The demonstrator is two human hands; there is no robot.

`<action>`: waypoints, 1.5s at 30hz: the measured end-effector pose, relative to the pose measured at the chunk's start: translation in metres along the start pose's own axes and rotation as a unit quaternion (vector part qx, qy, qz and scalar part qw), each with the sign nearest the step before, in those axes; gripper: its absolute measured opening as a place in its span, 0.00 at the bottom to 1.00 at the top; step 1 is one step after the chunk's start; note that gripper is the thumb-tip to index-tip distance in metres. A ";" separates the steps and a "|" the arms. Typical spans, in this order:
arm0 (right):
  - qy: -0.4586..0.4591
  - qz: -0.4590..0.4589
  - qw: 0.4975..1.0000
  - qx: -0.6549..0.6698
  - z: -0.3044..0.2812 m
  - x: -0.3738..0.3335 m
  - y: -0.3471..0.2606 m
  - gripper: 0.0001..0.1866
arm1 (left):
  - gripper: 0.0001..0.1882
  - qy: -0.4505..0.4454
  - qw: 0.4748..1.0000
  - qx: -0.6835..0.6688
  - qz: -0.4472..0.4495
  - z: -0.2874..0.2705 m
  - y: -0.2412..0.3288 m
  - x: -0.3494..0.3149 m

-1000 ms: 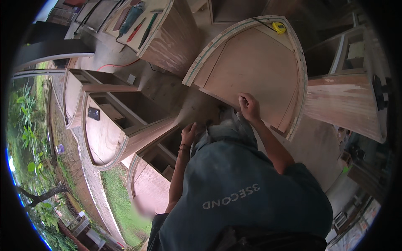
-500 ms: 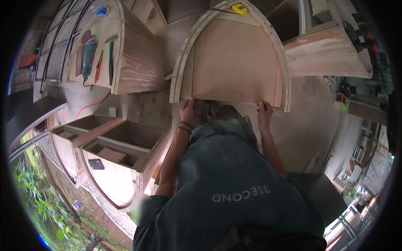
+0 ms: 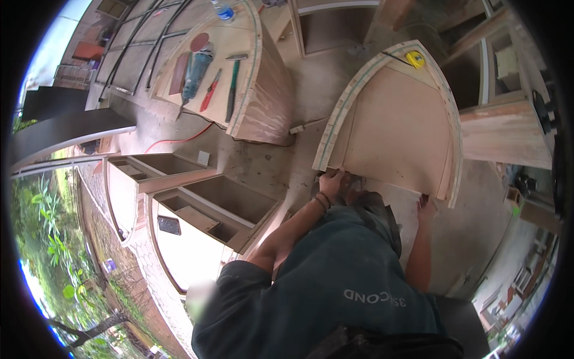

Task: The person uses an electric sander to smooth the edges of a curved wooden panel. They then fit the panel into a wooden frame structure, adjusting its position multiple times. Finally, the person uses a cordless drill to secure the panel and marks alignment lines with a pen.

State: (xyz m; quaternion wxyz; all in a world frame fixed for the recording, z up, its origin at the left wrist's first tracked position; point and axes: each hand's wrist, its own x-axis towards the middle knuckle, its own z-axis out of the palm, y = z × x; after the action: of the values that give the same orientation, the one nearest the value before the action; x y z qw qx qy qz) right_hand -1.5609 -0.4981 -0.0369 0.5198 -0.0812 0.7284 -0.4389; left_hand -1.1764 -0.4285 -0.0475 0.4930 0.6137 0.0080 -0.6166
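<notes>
Before me lies an arched wooden cabinet [image 3: 391, 128], its curved rim of pale wood marked with a green line and its inside lined with a flat panel. At the near left corner of that panel, my left hand [image 3: 335, 181] is closed with thumb and fingers pinching the edge. My right hand [image 3: 426, 208] grips the same edge near its right corner, partly hidden beneath it. On the far rim rests a yellow tape measure [image 3: 415, 58] with a dark strap.
At the left stands another arched cabinet [image 3: 269, 102], bearing a power grinder [image 3: 197, 75], a red cutter [image 3: 210, 90], a hammer [image 3: 232, 87] and a water bottle [image 3: 223, 11]. Nearer are open-topped wooden cabinets [image 3: 242, 200] with a phone [image 3: 169, 225]. A cable crosses the concrete floor [image 3: 269, 158].
My view has turned toward the left, so the cabinets appear farther right in the picture. Both hands stay at the panel's near edge.
</notes>
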 end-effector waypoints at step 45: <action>-0.091 0.032 0.994 0.058 -0.033 0.012 -0.030 0.22 | 0.25 0.027 0.995 0.088 0.028 0.022 -0.005 -0.014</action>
State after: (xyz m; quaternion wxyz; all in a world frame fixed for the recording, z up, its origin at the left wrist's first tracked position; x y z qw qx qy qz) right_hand -1.6038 -0.5053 -0.0209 0.6016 -0.0676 0.6537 -0.4541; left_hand -1.1994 -0.4305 -0.0345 0.4537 0.6714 -0.0503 -0.5838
